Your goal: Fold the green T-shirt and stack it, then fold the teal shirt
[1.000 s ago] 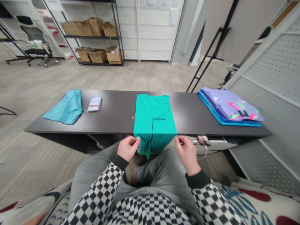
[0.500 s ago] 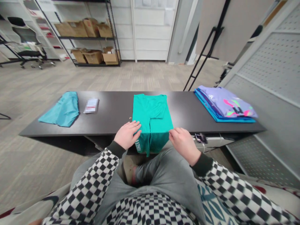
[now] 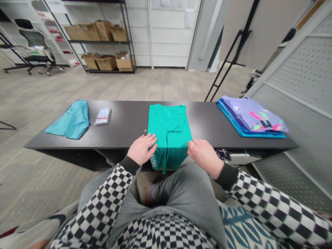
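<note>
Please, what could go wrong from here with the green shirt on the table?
The green shirt hangs partly over the front edge of the table, so it might slide down. The right hand is at its side edge; an uneven pull could disturb the folded sleeve.

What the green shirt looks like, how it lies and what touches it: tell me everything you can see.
The green shirt is plain teal-green, soft-looking cloth, folded narrow. Its neckline lies toward the far edge of the dark table, with folded fabric across its front. The lower part drapes over the near edge, pale lettering showing at its left. The left hand rests extended fingers on its left edge; the right hand has curled fingers at its right edge, grip unclear.
</note>
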The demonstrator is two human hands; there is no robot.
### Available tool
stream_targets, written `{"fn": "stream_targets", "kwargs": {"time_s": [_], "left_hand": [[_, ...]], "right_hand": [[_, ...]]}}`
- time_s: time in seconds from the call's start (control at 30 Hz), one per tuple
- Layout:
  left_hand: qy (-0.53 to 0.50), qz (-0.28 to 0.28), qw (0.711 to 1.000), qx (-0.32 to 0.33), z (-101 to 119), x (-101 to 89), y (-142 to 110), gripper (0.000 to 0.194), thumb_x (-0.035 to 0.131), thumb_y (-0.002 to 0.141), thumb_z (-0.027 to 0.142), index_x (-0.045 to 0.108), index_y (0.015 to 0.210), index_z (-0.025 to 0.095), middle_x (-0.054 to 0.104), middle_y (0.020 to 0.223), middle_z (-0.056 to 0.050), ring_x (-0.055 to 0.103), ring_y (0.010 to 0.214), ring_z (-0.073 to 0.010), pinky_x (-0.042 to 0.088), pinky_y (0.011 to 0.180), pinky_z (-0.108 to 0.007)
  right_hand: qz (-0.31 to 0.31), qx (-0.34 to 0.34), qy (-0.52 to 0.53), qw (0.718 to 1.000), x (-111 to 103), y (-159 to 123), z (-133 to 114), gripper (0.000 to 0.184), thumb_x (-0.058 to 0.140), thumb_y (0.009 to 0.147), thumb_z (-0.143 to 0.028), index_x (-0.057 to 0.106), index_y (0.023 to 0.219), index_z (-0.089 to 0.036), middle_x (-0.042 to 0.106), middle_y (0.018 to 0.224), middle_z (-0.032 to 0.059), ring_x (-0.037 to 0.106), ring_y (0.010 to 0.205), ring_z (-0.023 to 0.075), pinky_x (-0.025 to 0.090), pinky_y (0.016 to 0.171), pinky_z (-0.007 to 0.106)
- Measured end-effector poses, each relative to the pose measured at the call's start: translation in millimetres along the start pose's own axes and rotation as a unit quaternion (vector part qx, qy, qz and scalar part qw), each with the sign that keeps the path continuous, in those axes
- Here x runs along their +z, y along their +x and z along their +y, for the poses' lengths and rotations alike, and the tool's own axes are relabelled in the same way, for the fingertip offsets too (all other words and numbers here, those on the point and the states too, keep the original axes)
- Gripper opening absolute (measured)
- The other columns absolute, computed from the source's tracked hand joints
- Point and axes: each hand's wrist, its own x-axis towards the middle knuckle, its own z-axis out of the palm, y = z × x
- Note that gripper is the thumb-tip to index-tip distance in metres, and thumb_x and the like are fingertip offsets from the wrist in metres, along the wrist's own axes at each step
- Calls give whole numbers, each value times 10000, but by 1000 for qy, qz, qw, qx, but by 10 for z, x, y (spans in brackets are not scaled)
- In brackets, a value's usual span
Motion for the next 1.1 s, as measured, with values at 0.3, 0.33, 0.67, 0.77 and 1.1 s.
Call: {"fn": "stream_targets", "kwargs": {"time_s": [0.3, 0.33, 0.67, 0.77, 1.1], "left_hand": [[-21, 14, 1000, -1, -18, 28, -3, 455, 566, 1134, 420, 793, 1491, 252, 680, 1631, -108, 609, 1575, -333, 405, 1376, -578], [-24, 18, 1000, -2, -25, 34, -5, 450, 573, 1132, 419, 794, 1490, 259, 684, 1627, -105, 610, 1574, -328, 403, 1379, -572], [-10, 14, 1000, 1, -3, 25, 3, 462, 561, 1133, 400, 791, 1497, 234, 673, 1631, -121, 618, 1565, -354, 427, 1360, -601], [-13, 15, 1000, -1, 0, 25, 4, 449, 582, 1124, 389, 794, 1492, 243, 678, 1628, -114, 623, 1561, -342, 425, 1365, -589], [-24, 27, 999, -4, -21, 48, 0, 447, 584, 1118, 416, 806, 1474, 261, 690, 1616, -104, 634, 1549, -343, 425, 1365, -583]], "right_hand": [[-9, -40, -5, 999, -92, -43, -140, 130, 645, 1073, -118, 721, 996, -191, 740, 1014, 126, 598, 930, 282, 327, 814, 409], [-13, -39, -6, 999, -95, -33, -141, 133, 652, 1066, -117, 723, 978, -189, 739, 999, 126, 600, 921, 282, 324, 808, 411], [-42, -60, -26, 997, -107, 125, -109, 79, 670, 1064, -141, 729, 1017, -164, 733, 978, 135, 631, 922, 292, 335, 794, 406], [-52, -67, -35, 996, -106, 185, -89, 58, 679, 1054, -148, 737, 1044, -153, 735, 996, 149, 638, 934, 301, 346, 792, 406], [-24, -81, -15, 996, -139, 144, -204, 90, 646, 1118, -205, 732, 1116, -177, 746, 1074, 127, 614, 959, 285, 339, 795, 403]]}}
